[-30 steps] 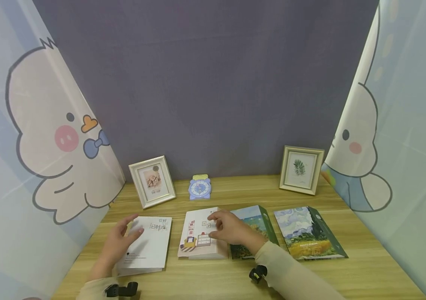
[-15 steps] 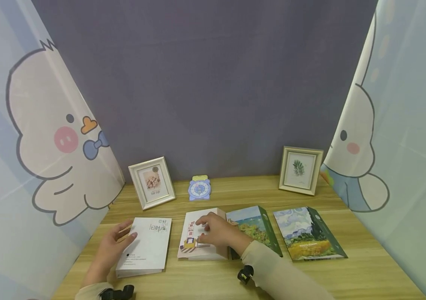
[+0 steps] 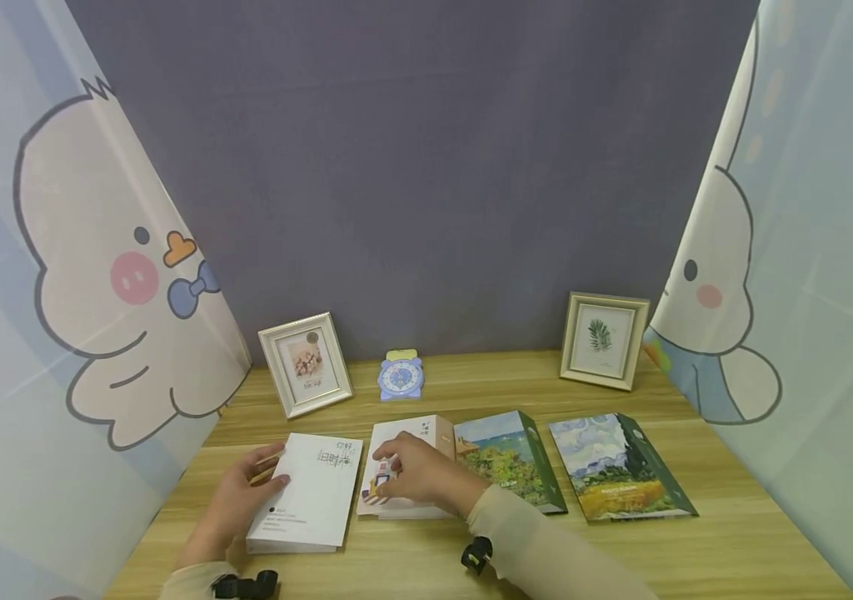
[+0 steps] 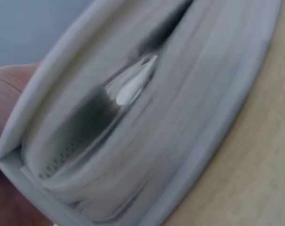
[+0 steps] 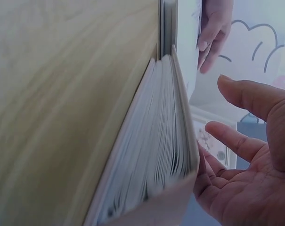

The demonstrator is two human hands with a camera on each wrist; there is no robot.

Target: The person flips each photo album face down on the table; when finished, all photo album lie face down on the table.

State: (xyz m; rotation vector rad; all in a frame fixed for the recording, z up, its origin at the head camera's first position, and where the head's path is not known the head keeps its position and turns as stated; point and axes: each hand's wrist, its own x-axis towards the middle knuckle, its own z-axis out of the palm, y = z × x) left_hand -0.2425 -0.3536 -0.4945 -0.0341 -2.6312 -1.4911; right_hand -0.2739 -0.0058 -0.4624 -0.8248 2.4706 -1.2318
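Note:
My left hand (image 3: 242,492) holds the left side of a white photo album (image 3: 310,496), thumb on the cover and fingers along its left edge. The left wrist view shows this album's page ends (image 4: 128,94) up close, with part of the hand behind the spine. My right hand (image 3: 415,471) is over a white-and-pink photo album (image 3: 445,442); its fingers are parted, with nothing between thumb and forefinger. In the right wrist view, lower fingers (image 5: 206,183) lie close against that album's cover, but contact is hard to tell.
Two painting-covered albums lie to the right, a seascape album (image 3: 505,458) and a wheatfield album (image 3: 614,467). Behind stand a flower picture frame (image 3: 306,364), a blue toy clock (image 3: 400,377) and a leaf picture frame (image 3: 605,340), before a grey curtain (image 3: 426,183).
The white album has slid right with my left hand, toward the pink one. My right hand has moved left across the pink album, uncovering more of the seascape album.

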